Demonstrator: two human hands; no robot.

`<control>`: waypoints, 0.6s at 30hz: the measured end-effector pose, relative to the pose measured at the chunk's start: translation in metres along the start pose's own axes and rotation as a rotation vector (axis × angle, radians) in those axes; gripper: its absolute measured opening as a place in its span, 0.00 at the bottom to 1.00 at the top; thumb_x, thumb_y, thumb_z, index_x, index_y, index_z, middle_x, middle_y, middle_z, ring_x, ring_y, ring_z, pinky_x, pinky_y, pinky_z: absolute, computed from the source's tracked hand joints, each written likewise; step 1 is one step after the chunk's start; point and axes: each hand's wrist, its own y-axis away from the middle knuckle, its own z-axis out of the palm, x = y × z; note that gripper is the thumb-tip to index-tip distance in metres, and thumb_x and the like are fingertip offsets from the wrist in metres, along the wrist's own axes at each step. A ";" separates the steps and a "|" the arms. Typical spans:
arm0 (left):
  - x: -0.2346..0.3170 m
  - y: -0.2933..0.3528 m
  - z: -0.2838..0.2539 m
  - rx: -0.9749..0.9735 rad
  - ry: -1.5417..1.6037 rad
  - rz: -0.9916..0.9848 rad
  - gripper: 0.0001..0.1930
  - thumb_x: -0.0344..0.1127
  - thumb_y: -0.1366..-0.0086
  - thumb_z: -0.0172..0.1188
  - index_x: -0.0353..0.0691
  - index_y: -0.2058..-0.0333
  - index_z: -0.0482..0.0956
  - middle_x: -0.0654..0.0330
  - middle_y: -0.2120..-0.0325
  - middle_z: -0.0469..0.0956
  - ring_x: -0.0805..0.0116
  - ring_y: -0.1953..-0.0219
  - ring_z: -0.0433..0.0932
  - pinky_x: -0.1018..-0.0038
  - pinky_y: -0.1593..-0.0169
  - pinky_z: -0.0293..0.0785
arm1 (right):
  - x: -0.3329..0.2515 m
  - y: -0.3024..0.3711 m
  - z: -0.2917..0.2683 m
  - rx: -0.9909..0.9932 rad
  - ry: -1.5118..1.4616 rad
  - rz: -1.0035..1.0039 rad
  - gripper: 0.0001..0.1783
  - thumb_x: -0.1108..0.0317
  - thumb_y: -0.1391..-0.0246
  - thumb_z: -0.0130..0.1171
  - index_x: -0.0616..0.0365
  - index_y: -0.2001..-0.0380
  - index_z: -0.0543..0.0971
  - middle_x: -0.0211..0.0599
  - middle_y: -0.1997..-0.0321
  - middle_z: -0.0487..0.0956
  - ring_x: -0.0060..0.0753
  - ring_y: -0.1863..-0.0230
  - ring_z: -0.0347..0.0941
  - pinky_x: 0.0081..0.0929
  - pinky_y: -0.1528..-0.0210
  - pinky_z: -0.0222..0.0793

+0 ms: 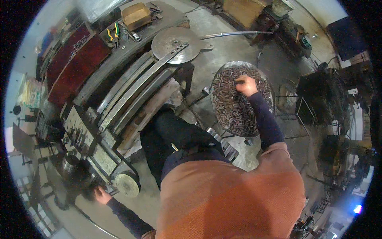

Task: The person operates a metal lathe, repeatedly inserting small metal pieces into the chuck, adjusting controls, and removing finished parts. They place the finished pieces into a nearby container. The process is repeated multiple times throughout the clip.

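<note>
A large round basin (271,94) on my right is heaped with short, dark metal pieces (232,99), shaped like bolts or pins. Over the heap is my right hand (247,86), its fingers drawn together toward the thumb; whether a piece is between them is too small to make out. Far to my left, my left hand (102,195) reaches to the end of a metal machine, close beside its round pulley-like disc (126,185). Its fingertips blend into the dark parts there, so their grip is unclear. A long flat bar (139,85) runs along the machine to a big steel disc (171,40).
Yellow-green handled pliers (114,34), a wrench (133,36) and a shallow tan box (136,16) lie on the bench beyond the machine. A long metal rod (234,34) sticks out from the big disc. Metal-framed equipment (304,111) stands right of the basin.
</note>
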 end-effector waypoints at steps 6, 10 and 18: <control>-0.004 0.000 -0.002 0.022 -0.205 0.141 0.18 0.39 0.43 0.55 0.27 0.61 0.73 0.51 0.64 0.77 0.62 0.61 0.74 0.72 0.55 0.67 | -0.025 -0.025 0.051 -0.034 0.178 -0.165 0.17 0.60 0.73 0.61 0.55 0.73 0.80 0.45 0.61 0.75 0.43 0.58 0.71 0.35 0.54 0.67; -0.003 0.004 0.000 0.053 -0.130 0.100 0.18 0.39 0.43 0.56 0.27 0.62 0.73 0.51 0.67 0.77 0.64 0.66 0.75 0.72 0.61 0.70 | -0.054 -0.035 0.058 -0.241 0.405 0.160 0.19 0.59 0.70 0.60 0.59 0.71 0.79 0.44 0.60 0.74 0.45 0.56 0.70 0.35 0.53 0.66; 0.008 0.009 0.004 0.089 -0.104 0.063 0.16 0.35 0.43 0.55 0.27 0.61 0.73 0.52 0.66 0.76 0.65 0.68 0.75 0.73 0.63 0.72 | -0.046 -0.021 0.062 -0.286 0.436 -0.034 0.20 0.59 0.69 0.59 0.62 0.71 0.78 0.42 0.59 0.74 0.44 0.52 0.66 0.35 0.52 0.66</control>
